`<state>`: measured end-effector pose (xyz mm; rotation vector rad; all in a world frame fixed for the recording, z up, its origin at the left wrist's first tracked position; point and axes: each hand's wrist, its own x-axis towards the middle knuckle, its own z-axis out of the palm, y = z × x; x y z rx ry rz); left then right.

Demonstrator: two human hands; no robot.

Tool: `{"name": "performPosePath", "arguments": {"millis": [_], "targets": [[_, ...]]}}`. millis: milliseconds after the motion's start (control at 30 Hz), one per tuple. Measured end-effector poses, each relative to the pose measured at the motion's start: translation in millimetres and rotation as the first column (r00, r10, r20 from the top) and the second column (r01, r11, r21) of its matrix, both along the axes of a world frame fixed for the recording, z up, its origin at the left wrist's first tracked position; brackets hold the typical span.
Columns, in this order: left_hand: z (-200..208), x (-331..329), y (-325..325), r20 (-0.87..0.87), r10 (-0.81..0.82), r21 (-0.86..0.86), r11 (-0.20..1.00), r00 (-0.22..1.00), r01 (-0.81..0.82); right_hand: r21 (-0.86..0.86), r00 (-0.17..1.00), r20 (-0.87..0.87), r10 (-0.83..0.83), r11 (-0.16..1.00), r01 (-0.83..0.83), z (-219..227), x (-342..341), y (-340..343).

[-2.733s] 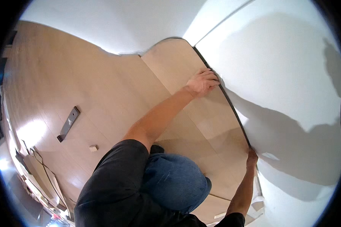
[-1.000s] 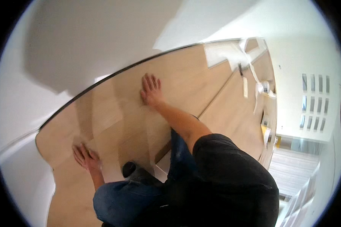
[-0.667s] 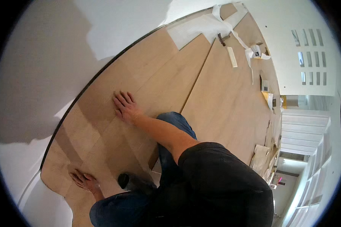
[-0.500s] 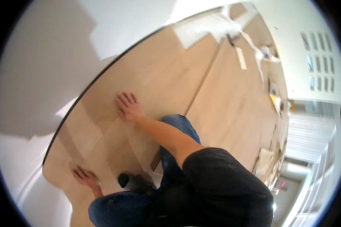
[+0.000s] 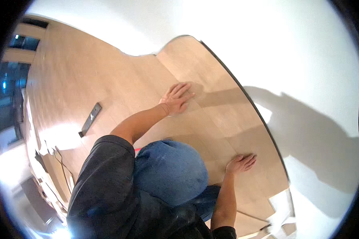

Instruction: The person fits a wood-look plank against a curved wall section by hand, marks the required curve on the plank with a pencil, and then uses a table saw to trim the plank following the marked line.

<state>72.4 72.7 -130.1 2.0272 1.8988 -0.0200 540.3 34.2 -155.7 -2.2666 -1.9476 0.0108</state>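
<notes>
My left hand (image 5: 177, 97) lies palm down on the light wood floor planks (image 5: 119, 87), fingers spread, beside a seam between boards. To its right and nearer to me, my right hand (image 5: 241, 163) also rests on the planks, its fingers stretched toward the wall. Neither hand holds anything. A dark strip (image 5: 243, 91) runs along the planks' curved-looking edge at the foot of the white wall (image 5: 307, 59). My knee in blue jeans (image 5: 169, 171) is bent between my arms and hides some of the floor.
A dark flat bar (image 5: 90, 119) lies on the floor to the left. White sheet material (image 5: 282, 207) shows beyond the boards at the lower right, with cut pieces near it. Cables (image 5: 63, 167) and boards lie at the left, near dark glass panes (image 5: 10, 85).
My view has swung round: the wall with the dark strip was at the left and is now at the right. Both hands have moved to other spots and again lie on the planks.
</notes>
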Motion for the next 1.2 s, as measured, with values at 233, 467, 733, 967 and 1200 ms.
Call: {"name": "performPosePath", "arguments": {"millis": [233,467,733,967,1200], "targets": [[1.9,12.6,-2.6,0.095,-0.018,0.166,0.986,0.995,0.002,0.032,1.000,-0.027,0.005,0.999,-0.004,7.6,18.4,4.4],[8.6,3.4,1.3,0.136,-0.006,0.124,0.992,0.991,-0.011,-0.002,1.000,0.016,-0.005,1.000,0.005,7.0,12.7,7.0],[8.0,2.9,2.1,0.154,-0.001,0.113,0.994,0.988,-0.017,-0.031,0.997,0.073,-0.029,0.999,0.031,0.2,16.0,4.7],[0.1,2.3,-1.1,0.157,0.007,0.171,0.985,0.988,-0.034,0.005,0.999,0.023,-0.045,0.999,0.045,2.6,10.8,5.2],[0.0,3.3,1.3,0.137,0.011,0.134,0.991,0.991,-0.029,0.040,0.998,0.058,-0.015,0.999,0.013,-2.6,16.1,3.4]]}}
